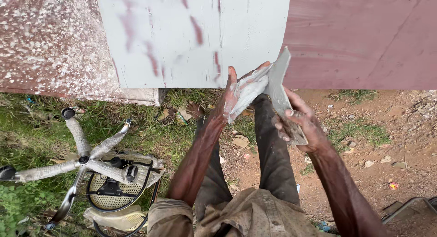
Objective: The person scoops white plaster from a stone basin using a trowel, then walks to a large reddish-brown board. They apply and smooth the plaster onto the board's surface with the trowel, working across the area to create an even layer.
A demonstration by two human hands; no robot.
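Observation:
My left hand is raised in front of a flat panel, holding a flat scraper blade loaded with pale grey putty. My right hand grips a second, wider scraper that stands on edge against the left one, its blade also smeared with putty. Both hands are just below the panel's lower edge. The panel has a pale grey coated part with reddish streaks showing through, and a bare reddish-brown part to the right.
An overturned office chair base with five wrapped legs and castors lies on grass at the left. A speckled reddish slab stands at the upper left. Bare earth with stones and litter spreads to the right. My legs stand below the hands.

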